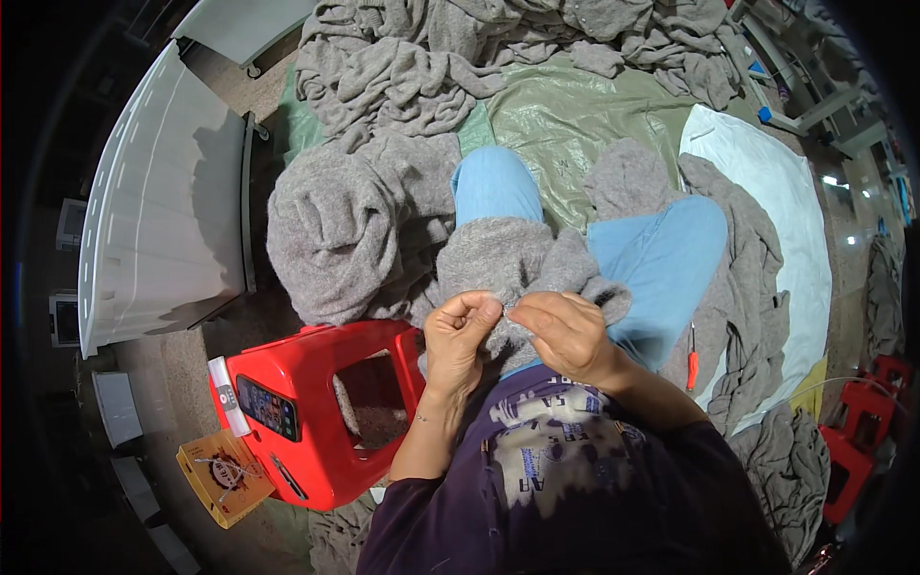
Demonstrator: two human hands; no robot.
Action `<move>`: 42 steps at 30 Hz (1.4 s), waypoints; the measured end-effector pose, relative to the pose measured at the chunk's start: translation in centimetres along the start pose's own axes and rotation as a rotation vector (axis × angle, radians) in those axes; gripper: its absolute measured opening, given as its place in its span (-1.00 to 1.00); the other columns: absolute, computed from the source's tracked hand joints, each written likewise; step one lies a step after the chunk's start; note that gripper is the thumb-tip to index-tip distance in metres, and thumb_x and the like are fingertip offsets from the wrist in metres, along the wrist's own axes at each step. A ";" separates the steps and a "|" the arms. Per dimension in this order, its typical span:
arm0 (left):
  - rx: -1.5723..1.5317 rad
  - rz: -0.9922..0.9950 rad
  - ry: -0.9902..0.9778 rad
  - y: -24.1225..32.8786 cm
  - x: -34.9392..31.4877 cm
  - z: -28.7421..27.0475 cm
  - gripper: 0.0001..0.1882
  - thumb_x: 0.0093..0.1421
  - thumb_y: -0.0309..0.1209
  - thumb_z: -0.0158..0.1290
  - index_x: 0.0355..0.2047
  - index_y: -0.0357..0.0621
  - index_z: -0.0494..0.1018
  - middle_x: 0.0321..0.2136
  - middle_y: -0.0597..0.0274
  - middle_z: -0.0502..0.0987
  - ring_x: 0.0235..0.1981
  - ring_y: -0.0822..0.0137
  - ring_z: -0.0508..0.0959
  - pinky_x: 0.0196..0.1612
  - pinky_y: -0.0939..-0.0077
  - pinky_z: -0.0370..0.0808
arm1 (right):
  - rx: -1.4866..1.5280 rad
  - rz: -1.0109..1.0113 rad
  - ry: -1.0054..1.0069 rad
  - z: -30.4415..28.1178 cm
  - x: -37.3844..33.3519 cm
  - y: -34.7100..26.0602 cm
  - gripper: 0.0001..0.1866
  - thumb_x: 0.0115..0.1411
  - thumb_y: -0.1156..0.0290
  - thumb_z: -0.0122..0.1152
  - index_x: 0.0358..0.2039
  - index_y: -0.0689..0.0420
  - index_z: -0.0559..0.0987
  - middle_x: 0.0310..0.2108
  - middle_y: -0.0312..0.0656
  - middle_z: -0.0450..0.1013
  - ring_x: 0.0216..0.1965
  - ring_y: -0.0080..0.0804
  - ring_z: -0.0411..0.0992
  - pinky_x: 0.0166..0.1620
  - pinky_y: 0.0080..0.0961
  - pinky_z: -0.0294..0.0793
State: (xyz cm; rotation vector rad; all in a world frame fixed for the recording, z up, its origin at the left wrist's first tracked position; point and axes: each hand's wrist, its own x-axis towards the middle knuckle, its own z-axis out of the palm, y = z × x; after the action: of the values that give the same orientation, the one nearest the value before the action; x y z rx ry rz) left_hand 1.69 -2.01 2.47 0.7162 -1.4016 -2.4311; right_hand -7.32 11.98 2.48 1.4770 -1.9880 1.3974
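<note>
A grey knitted garment (494, 254) lies bunched across my lap, over my light blue trouser legs. My left hand (458, 335) is closed, thumb and forefinger pinching at the garment's near edge. Right beside it, the fingers of my right hand (563, 333) are pinched together at the same spot. The two sets of fingertips nearly touch. Something small and pale shows between them, too small to name. To the right, a thin metal tool with a red handle (692, 372) rests on grey knitwear.
A red plastic stool (316, 470) at my left bears a phone (267, 407) and a small dark tool (289, 477). Next to it is a yellow box (228, 479) with a white cable. Grey knit heaps (331, 230) surround me on green sheeting (551, 125). A white bin (168, 192) stands left.
</note>
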 end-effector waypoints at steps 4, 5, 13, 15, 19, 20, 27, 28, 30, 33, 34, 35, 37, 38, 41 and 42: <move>0.055 0.069 -0.035 0.3 -0.3 0.0 -0.86 0.05 -0.68 0.18 -0.35 -0.30 0.52 -0.44 0.33 0.55 -0.41 0.60 0.48 -0.30 0.76 0.41 | 0.010 0.066 -0.060 0.0 -0.1 -0.1 -0.73 -0.11 0.67 0.18 -0.31 0.25 0.54 -0.36 -0.13 0.46 -0.40 -0.26 0.48 -0.38 -0.45 0.44; 0.055 0.069 -0.034 0.3 -0.2 -0.2 -0.86 0.05 -0.68 0.18 -0.35 -0.30 0.52 -0.44 0.33 0.55 -0.41 0.60 0.48 -0.30 0.76 0.41 | 0.039 0.103 -0.106 0.0 -0.1 -0.2 -0.69 -0.11 0.68 0.17 -0.26 0.24 0.53 -0.36 -0.10 0.45 -0.40 -0.22 0.48 -0.38 -0.43 0.44; 0.456 0.224 -0.150 0.9 0.2 -1.9 -0.85 -0.02 -0.68 0.21 -0.40 -0.31 0.52 -0.44 0.22 0.55 -0.40 0.52 0.50 -0.33 0.69 0.43 | 0.370 0.361 -0.424 -1.2 1.7 1.0 -0.70 -0.15 0.74 0.00 -0.32 0.29 0.46 -0.41 -0.03 0.44 -0.38 -0.04 0.47 -0.32 -0.29 0.44; 0.481 0.265 -0.143 0.8 0.3 -1.9 -0.86 -0.02 -0.68 0.21 -0.41 -0.32 0.51 -0.44 0.22 0.55 -0.41 0.52 0.50 -0.33 0.68 0.43 | 0.330 0.347 -0.512 -1.2 1.7 1.1 -0.71 -0.16 0.74 0.00 -0.34 0.29 0.46 -0.41 -0.03 0.44 -0.37 -0.04 0.46 -0.33 -0.28 0.43; 0.525 0.419 -0.088 0.3 0.2 -1.8 -0.88 0.00 -0.68 0.19 -0.43 -0.31 0.49 -0.47 0.23 0.54 -0.45 0.51 0.48 -0.36 0.67 0.41 | 0.337 0.330 -0.385 -0.3 1.1 0.3 -0.76 -0.20 0.68 0.08 -0.41 0.30 0.44 -0.53 -0.03 0.38 -0.51 -0.02 0.41 -0.46 -0.28 0.39; 0.525 0.417 -0.091 0.0 0.1 -1.6 -0.88 0.00 -0.68 0.19 -0.43 -0.31 0.49 -0.47 0.23 0.54 -0.45 0.51 0.48 -0.36 0.67 0.41 | 0.329 0.299 -0.266 0.2 0.8 0.1 -0.78 -0.22 0.67 0.11 -0.45 0.29 0.44 -0.57 -0.04 0.34 -0.56 -0.03 0.39 -0.51 -0.29 0.37; 0.581 0.671 0.149 -2.3 -1.3 0.1 -0.85 0.04 -0.64 0.16 -0.33 -0.26 0.53 -0.54 0.23 0.52 -0.54 0.51 0.41 -0.48 0.68 0.32 | 0.020 0.216 -0.057 1.2 -0.6 -0.6 -0.85 -0.16 0.62 0.15 -0.49 0.21 0.44 -0.59 -0.13 0.33 -0.61 -0.18 0.40 -0.56 -0.37 0.38; 0.642 0.561 0.092 -1.6 -1.3 0.4 -0.79 0.05 -0.61 0.16 -0.25 -0.24 0.54 -0.54 0.23 0.52 -0.54 0.49 0.41 -0.46 0.65 0.33 | -0.058 0.153 -0.049 1.0 -0.4 0.0 -0.85 -0.14 0.62 0.16 -0.47 0.22 0.46 -0.58 -0.13 0.33 -0.60 -0.19 0.40 -0.55 -0.40 0.38; 0.699 0.452 0.035 -0.8 -0.8 0.0 -0.73 0.06 -0.58 0.17 -0.17 -0.21 0.55 -0.54 0.24 0.53 -0.53 0.47 0.41 -0.45 0.63 0.34 | -0.136 0.087 -0.041 0.7 -0.5 0.9 -0.84 -0.13 0.62 0.17 -0.45 0.22 0.48 -0.56 -0.13 0.33 -0.60 -0.21 0.39 -0.54 -0.42 0.39; 0.915 0.348 -0.153 -0.2 0.9 -3.1 -0.76 0.05 -0.53 0.20 -0.22 -0.22 0.58 -0.53 0.29 0.52 -0.46 0.50 0.43 -0.39 0.66 0.34 | -0.145 0.116 -0.019 0.2 -1.3 2.4 -0.71 -0.19 0.68 0.14 -0.35 0.27 0.52 -0.51 -0.10 0.34 -0.51 -0.17 0.39 -0.47 -0.36 0.38; 0.995 0.298 -0.089 -0.5 1.4 -5.1 -0.83 0.04 -0.52 0.21 -0.31 -0.24 0.59 -0.54 0.34 0.51 -0.47 0.56 0.42 -0.41 0.69 0.32 | -0.101 0.222 -0.074 -0.6 -1.2 2.9 -0.72 -0.16 0.67 0.14 -0.33 0.26 0.53 -0.49 -0.10 0.35 -0.47 -0.16 0.39 -0.44 -0.37 0.38; 0.929 0.187 -0.079 -0.6 1.8 -7.3 -0.88 0.05 -0.53 0.20 -0.36 -0.25 0.57 -0.54 0.37 0.51 -0.49 0.59 0.41 -0.42 0.70 0.31 | -0.047 0.323 -0.130 -1.3 -1.2 3.5 -0.72 -0.13 0.66 0.15 -0.31 0.25 0.54 -0.47 -0.10 0.37 -0.44 -0.16 0.39 -0.41 -0.38 0.39; 0.709 -0.026 -0.057 0.1 2.2 -9.5 -0.95 0.09 -0.54 0.18 -0.42 -0.25 0.54 -0.53 0.41 0.51 -0.51 0.64 0.39 -0.43 0.72 0.31 | 0.045 0.409 -0.299 -3.6 -3.3 6.1 -0.71 -0.12 0.66 0.14 -0.29 0.24 0.54 -0.44 -0.10 0.38 -0.39 -0.18 0.40 -0.34 -0.41 0.39; 0.558 -0.123 -0.035 0.4 2.3 -10.1 -0.97 0.11 -0.54 0.16 -0.43 -0.23 0.52 -0.53 0.42 0.50 -0.52 0.66 0.38 -0.43 0.72 0.31 | 0.133 0.491 -0.469 -4.2 -3.4 6.8 -0.70 -0.11 0.66 0.14 -0.27 0.23 0.54 -0.41 -0.11 0.39 -0.34 -0.20 0.40 -0.28 -0.45 0.38; 0.246 -0.077 0.051 1.2 1.8 -8.1 -0.89 0.19 -0.43 0.11 -0.39 -0.24 0.51 -0.50 0.36 0.54 -0.50 0.59 0.44 -0.37 0.69 0.37 | 0.343 0.585 -0.390 -6.1 -2.3 6.2 -0.59 -0.12 0.64 0.11 -0.16 0.20 0.52 -0.39 -0.20 0.34 -0.33 -0.38 0.35 -0.22 -0.54 0.31; 0.039 -0.089 0.095 1.7 1.7 -6.2 -0.85 0.22 -0.39 0.09 -0.39 -0.25 0.52 -0.48 0.35 0.54 -0.49 0.58 0.45 -0.34 0.69 0.37 | 0.337 0.586 -0.388 -6.6 -1.3 5.3 -0.59 -0.12 0.64 0.11 -0.16 0.20 0.52 -0.39 -0.20 0.34 -0.33 -0.38 0.35 -0.22 -0.54 0.31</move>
State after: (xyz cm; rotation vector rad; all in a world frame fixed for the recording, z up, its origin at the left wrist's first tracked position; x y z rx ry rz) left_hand 3.46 -8.24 0.86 0.9090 -1.4125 -2.4066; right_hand -13.23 18.18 2.06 1.4434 -2.6919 1.8634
